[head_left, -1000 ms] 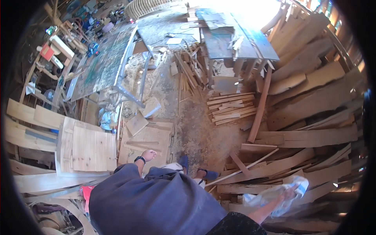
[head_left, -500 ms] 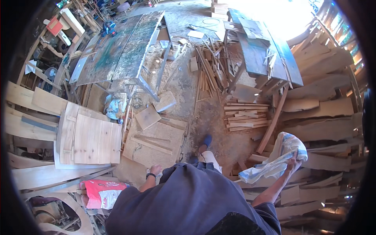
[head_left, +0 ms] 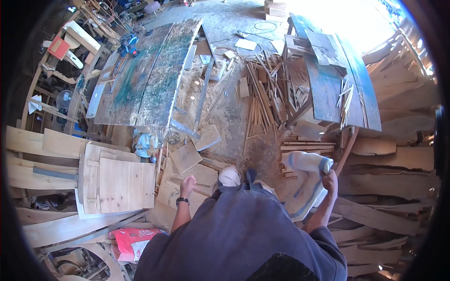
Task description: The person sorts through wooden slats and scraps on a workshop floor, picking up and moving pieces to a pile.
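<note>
White sack (head_left: 307,180) has swung nearer the legs (head_left: 229,178).
Right hand (head_left: 329,181) clutches it; left hand (head_left: 188,185) looks empty. Carrying seems underway; next calls for steady holding.

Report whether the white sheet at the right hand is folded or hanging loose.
Hanging loose: the white sheet trails in an uneven curve from the right hand, with no neat folds visible.

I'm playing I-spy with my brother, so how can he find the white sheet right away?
Start at the dark worktable at the upper right, then drop down to the low pile of wooden strips. The white sheet hangs over part of that view, gripped by the right hand. It is floppy and blue-striped, unlike the stiff brown boards nearby.
</note>
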{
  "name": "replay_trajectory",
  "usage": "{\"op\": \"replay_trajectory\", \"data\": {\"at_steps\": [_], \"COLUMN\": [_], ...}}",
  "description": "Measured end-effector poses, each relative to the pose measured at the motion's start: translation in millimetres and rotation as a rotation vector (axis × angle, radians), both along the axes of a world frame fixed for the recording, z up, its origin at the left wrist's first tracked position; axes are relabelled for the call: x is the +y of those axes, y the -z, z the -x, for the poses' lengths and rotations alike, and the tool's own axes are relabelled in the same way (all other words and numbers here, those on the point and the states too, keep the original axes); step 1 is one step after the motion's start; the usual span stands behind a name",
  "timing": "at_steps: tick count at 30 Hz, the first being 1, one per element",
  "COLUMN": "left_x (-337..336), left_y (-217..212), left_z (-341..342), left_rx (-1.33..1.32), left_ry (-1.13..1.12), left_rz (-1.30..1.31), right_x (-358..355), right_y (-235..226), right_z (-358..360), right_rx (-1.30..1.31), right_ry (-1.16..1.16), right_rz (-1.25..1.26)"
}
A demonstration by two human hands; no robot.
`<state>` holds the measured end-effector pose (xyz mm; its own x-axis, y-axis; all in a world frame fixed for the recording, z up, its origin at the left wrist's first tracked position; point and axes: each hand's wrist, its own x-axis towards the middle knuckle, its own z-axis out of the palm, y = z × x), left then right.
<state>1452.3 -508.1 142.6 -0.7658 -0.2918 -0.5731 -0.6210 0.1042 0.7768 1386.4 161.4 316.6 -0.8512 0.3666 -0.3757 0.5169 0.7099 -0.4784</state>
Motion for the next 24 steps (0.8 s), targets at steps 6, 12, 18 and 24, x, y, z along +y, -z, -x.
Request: {"op": "replay_trajectory", "data": {"at_steps": [6, 12, 18, 24], "left_x": [-6.1, -35.5, -62.0, -3.2], "left_y": [21.9, 99.8, 95.7, -13.9], "left_z": [82.0, 181.9, 420.1, 683.5], "left_rx": [-0.091, -0.215, -0.111, 0.222], "left_ry": [-0.426, -0.438, 0.179, 0.510], "left_rz": [-0.265, -0.229, -0.015, 0.093], "right_x": [-40.1, -112.5, -173.7, -212.6], "right_y": [8.9, 10.1, 5.0, -13.1], "right_z": [123.4, 246.0, 391.4, 548.1], "right_rx": [0.090, 0.168, 0.268, 0.370], "right_ry": [0.014, 0.111, 0.168, 0.308], "right_rz": [-0.077, -0.170, -0.096, -0.025]}}
